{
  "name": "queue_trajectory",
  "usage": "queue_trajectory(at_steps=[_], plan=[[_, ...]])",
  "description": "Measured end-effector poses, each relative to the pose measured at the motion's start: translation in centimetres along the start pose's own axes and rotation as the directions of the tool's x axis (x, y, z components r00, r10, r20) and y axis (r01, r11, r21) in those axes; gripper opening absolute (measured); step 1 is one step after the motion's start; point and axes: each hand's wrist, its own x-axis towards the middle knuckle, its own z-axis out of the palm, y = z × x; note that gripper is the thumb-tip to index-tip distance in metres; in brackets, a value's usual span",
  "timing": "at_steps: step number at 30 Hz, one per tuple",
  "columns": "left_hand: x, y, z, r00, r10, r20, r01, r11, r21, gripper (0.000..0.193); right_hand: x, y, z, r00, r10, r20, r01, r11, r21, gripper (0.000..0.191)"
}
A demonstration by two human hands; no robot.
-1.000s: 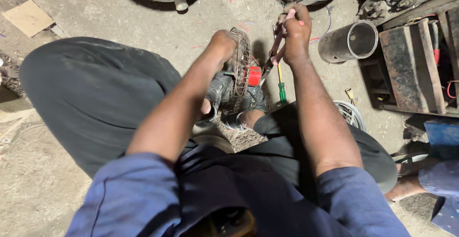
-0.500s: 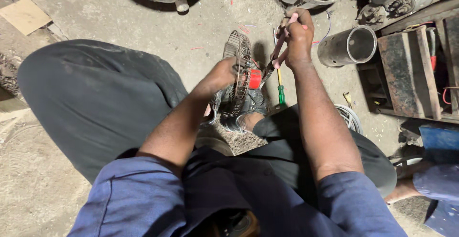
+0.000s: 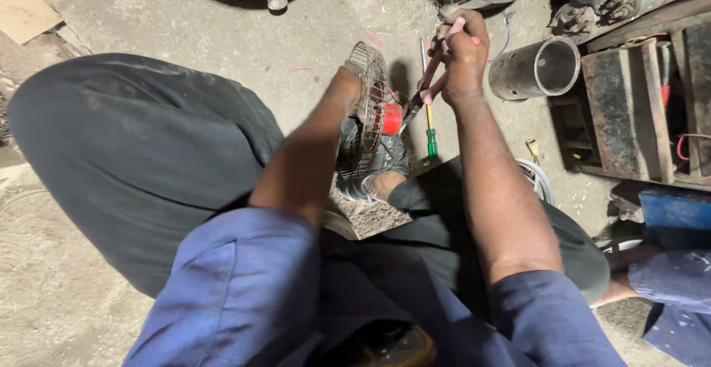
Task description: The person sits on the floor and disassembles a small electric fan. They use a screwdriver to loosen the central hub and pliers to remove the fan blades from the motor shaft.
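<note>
1. While we looked down past our knees, our right hand [image 3: 465, 56] was closed around the reddish handles of a pair of pliers [image 3: 429, 78], its grip clamped tight on them.
2. The pliers' long axis ran slantwise from that hand down and inward to a red-capped motor hub [image 3: 390, 119], where their tips appeared to meet the hub; we could not tell whether they were biting anything.
3. Our left hand [image 3: 349, 89] lay against the near face of the wire fan guard [image 3: 370, 93], just beside the hub; its fingers were hidden behind the guard, so we could not tell whether its grip was shut or loose.
4. The guard stood on edge, a round, rusty cage of thin wire ribs, with the dark motor body [image 3: 370, 159] below it resting near our foot.
5. Of the two hands, the left was nearer the hub; the right stood farther off, up the handles.
6. A green-handled screwdriver [image 3: 431, 134] lay on the concrete floor [image 3: 222, 19] just right of the hub, pointing away from us.
7. Farther right of the hub lay a dull metal pipe section [image 3: 537, 71], hollow and open-ended.
</note>
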Motion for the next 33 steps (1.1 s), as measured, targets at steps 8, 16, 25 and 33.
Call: queue_trajectory(at_steps=[8,16,25,33], plan=[[-2.5,-2.8,-2.7,0.978,0.035,-0.207,-0.036,0.999,0.003,0.027,0.3,0.1,-0.5,1.000,0.027,-0.007,-0.027,0.999,0.039,0.024],[-3.9,-3.8,-3.8,0.878,0.468,-0.095,-0.444,0.873,0.201,0.020,0.4,1.4,-1.5,1.000,-0.005,-0.007,0.006,0.999,0.039,0.012],[-5.9,-6.7,-4.8,0.845,0.535,-0.024,-0.441,0.721,0.535,0.017,0.2,0.8,-1.2,1.000,0.027,-0.007,-0.027,0.999,0.031,0.011],[-6.0,-7.6,-4.2,0.950,0.265,0.164,-0.267,0.417,0.869,0.015,0.5,0.7,-1.2,0.999,0.035,-0.021,-0.035,0.999,-0.012,0.018]])
